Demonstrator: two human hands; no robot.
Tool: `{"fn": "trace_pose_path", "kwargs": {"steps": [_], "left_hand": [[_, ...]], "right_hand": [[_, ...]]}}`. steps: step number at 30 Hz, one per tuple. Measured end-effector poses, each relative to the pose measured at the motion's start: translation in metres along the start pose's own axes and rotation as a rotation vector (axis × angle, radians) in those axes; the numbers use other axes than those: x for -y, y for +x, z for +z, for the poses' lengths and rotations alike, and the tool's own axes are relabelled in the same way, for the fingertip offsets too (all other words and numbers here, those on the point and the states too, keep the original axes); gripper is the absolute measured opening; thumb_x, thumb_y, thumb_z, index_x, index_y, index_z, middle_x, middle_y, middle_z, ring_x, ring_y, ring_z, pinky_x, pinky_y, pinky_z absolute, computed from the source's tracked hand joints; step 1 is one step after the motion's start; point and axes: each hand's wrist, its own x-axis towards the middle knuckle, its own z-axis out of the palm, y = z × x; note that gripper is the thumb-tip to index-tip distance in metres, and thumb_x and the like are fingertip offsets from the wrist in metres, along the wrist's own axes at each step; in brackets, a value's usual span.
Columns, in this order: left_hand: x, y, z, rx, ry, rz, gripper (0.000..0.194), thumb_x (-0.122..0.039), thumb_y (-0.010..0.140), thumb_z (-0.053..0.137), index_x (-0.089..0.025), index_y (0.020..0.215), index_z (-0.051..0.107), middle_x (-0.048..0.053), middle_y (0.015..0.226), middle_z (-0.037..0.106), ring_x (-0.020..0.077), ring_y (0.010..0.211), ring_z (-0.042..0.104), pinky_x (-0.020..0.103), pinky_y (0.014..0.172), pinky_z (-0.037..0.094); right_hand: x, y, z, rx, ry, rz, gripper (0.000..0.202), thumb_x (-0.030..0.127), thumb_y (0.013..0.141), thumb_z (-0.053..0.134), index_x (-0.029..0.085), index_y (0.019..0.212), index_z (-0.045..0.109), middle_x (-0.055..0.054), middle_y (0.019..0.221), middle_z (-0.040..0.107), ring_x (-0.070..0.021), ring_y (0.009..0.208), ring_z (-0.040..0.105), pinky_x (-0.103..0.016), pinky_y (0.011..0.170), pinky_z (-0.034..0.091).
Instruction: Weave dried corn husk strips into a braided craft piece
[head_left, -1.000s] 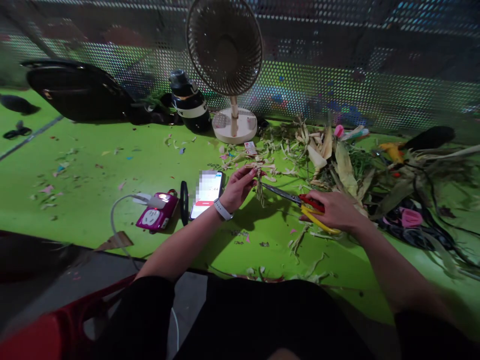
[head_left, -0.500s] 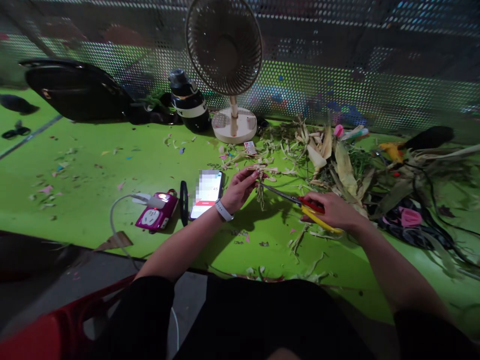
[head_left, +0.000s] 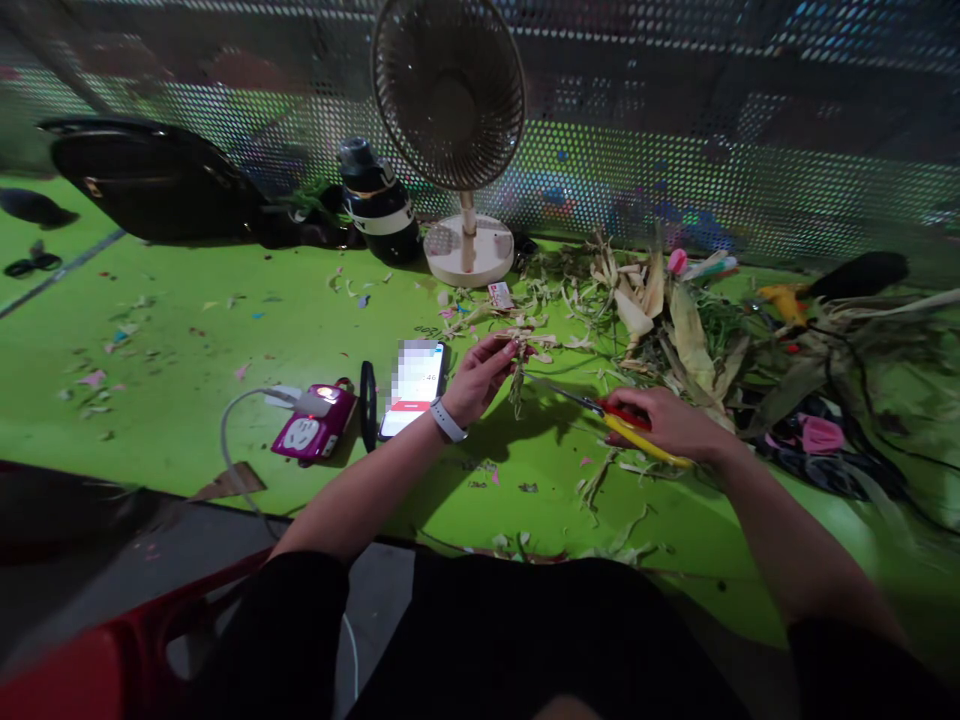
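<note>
My left hand (head_left: 484, 375), with a pale band at the wrist, pinches a small bundle of dry husk strips (head_left: 517, 382) whose ends hang below the fingers. In my right hand (head_left: 664, 422) are scissors (head_left: 611, 415) with red and yellow handles. Their blades point left toward the bundle, with the tips close to its hanging strips; whether they touch is too small to tell. Behind my right hand lies a pile of dry husks (head_left: 690, 335).
A lit phone (head_left: 412, 390) and a magenta power bank (head_left: 315, 425) with a cable lie left of my left hand. A fan (head_left: 469, 250) and black bottle (head_left: 382, 215) stand behind. Scraps dot the green table (head_left: 202, 370); a black bag (head_left: 150, 185) sits back left.
The scissors have shifted slightly right and down with my right hand, and their blades look closer together. My left hand has hardly moved. The hanging strips sit slightly differently.
</note>
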Motion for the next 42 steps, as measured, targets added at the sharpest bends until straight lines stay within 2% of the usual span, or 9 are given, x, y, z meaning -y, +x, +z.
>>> {"fn": "trace_pose_path", "kwargs": {"steps": [14,21,26,32,37,40,42], "left_hand": [[0.0,-0.002,0.001,0.024,-0.002,-0.033,0.027,-0.025,0.064,0.084,-0.017,0.086,0.07,0.001,0.079,0.072,0.0082,0.074,0.066,0.015,0.063,0.049],[0.0,-0.003,0.003,0.057,-0.011,-0.025,0.027,-0.025,0.062,0.085,-0.019,0.084,0.071,0.0,0.079,0.072,0.0082,0.073,0.066,0.015,0.061,0.048],[0.0,0.001,0.001,0.017,0.013,-0.017,0.026,-0.022,0.062,0.084,-0.018,0.084,0.071,0.0,0.08,0.072,0.0094,0.075,0.067,0.017,0.062,0.048],[0.002,0.01,-0.007,-0.104,0.018,0.063,0.027,-0.022,0.064,0.083,-0.02,0.087,0.068,-0.001,0.086,0.073,0.0089,0.084,0.068,0.015,0.06,0.045],[0.001,0.008,-0.006,-0.098,0.003,0.097,0.033,-0.025,0.064,0.083,-0.022,0.092,0.066,-0.001,0.091,0.073,0.01,0.087,0.068,0.017,0.064,0.048],[0.0,0.006,-0.002,-0.097,-0.007,0.091,0.034,-0.026,0.065,0.082,-0.023,0.094,0.064,0.001,0.095,0.074,0.0105,0.09,0.067,0.018,0.067,0.048],[0.0,0.004,0.0,-0.085,-0.023,0.096,0.033,-0.025,0.067,0.081,-0.024,0.095,0.063,0.002,0.096,0.074,0.0106,0.092,0.067,0.018,0.069,0.048]], "right_hand": [[-0.002,0.0,0.001,0.026,0.195,0.012,0.036,0.054,0.078,0.062,0.02,0.089,0.061,0.0,0.068,0.058,-0.0132,0.057,0.048,-0.026,0.054,0.037],[-0.003,0.002,0.003,0.074,0.273,0.028,0.038,0.056,0.077,0.061,0.019,0.086,0.058,0.003,0.065,0.053,-0.0116,0.057,0.044,-0.025,0.054,0.035],[-0.001,0.002,0.002,0.028,0.211,-0.001,0.042,0.061,0.076,0.061,0.019,0.078,0.058,0.004,0.06,0.048,-0.0107,0.053,0.041,-0.024,0.052,0.032],[0.014,-0.006,0.0,0.225,-0.006,-0.137,0.04,0.061,0.075,0.064,0.022,0.081,0.068,0.0,0.066,0.063,-0.0133,0.057,0.051,-0.026,0.054,0.032],[0.013,-0.006,0.006,0.113,-0.303,-0.093,0.041,0.06,0.081,0.057,0.023,0.092,0.071,-0.005,0.076,0.07,-0.02,0.066,0.061,-0.028,0.057,0.036],[0.01,-0.006,0.008,0.03,-0.314,-0.134,0.038,0.051,0.085,0.054,0.023,0.104,0.069,-0.008,0.096,0.071,-0.024,0.08,0.066,-0.032,0.063,0.045],[0.012,-0.006,0.008,-0.097,-0.231,-0.169,0.036,0.044,0.086,0.054,0.024,0.112,0.067,-0.01,0.109,0.068,-0.025,0.089,0.066,-0.036,0.072,0.05]]}}
